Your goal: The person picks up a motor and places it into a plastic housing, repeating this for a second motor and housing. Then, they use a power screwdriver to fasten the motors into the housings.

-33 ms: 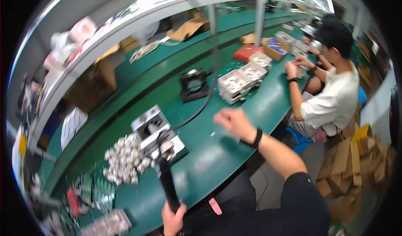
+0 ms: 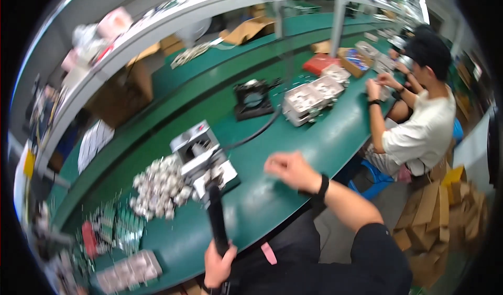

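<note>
Next to nothing has moved since the earlier frame: only the right hand (image 2: 287, 169) sits a shade lower, the rest lies as it did.

The long green desk (image 2: 335, 138) carries everything. A co-worker (image 2: 419, 127) sits at it well beyond the small grey bench press (image 2: 201, 151), on its right. Trays of pale housings (image 2: 312, 98) lie beyond the press on the same side, and a heap of small silvery parts (image 2: 157, 187) lies just left of it, touching its base.

The black lever handle (image 2: 216, 221) reaches from the press towards the person. The left hand (image 2: 219, 263) is wrapped closed round its near end. The right hand hovers off the desk to the right of the press, fingers curled loosely; whether it pinches a part I cannot tell.

This looks like the pressing step, lever in grip. The next move seems to call for a part seated squarely in the press and fingers kept out from under it.
</note>
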A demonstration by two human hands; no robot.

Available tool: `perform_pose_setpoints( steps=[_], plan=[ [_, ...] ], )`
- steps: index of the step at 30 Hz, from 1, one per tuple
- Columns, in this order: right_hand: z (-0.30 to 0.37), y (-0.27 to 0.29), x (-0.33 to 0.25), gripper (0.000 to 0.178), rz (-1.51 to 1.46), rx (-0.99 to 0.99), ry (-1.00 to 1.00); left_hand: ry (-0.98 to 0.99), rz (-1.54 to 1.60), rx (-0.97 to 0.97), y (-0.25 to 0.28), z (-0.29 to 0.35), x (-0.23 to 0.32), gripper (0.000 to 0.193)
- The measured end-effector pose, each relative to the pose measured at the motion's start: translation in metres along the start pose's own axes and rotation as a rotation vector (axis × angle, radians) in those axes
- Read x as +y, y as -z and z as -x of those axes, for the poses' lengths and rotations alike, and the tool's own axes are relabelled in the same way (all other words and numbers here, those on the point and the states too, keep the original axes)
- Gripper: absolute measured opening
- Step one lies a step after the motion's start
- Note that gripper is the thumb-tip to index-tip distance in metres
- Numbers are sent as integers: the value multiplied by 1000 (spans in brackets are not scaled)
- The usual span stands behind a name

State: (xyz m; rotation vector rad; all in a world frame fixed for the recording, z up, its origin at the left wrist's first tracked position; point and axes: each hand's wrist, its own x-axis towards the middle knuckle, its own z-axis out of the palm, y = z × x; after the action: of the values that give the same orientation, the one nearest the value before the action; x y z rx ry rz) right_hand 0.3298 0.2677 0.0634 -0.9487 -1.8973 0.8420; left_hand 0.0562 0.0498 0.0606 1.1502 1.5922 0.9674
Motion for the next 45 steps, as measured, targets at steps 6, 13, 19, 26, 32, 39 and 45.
perform_pose_setpoints(
  steps=[6, 13, 19, 26, 32, 39, 45],
  plan=[
    [71, -115, -59, 28, -395, -172, -411, -304, -260, -229, -14, -17, 22, 53],
    [5, -69, -11, 32, -249, -3, -518, -301, -269, 216, 73, 37, -18, 49],
    [-41, -59, 56, 48, 132, -213, -609, -54, -569, 792, 230, 91, -67, 43],
    [-71, -72, 85, 51, 443, -82, -312, 281, -968, 1035, 398, 133, -145, 54],
    [-73, -77, 90, 44, 363, -98, -204, 442, -1088, 1048, 483, 138, -211, 50],
    [-51, -91, 63, 47, 377, 11, -152, 450, -1092, 913, 505, 146, -238, 38],
    [-9, -126, -14, 33, 400, 568, -24, 353, -1050, 869, 468, 147, -216, 30]
  ],
)
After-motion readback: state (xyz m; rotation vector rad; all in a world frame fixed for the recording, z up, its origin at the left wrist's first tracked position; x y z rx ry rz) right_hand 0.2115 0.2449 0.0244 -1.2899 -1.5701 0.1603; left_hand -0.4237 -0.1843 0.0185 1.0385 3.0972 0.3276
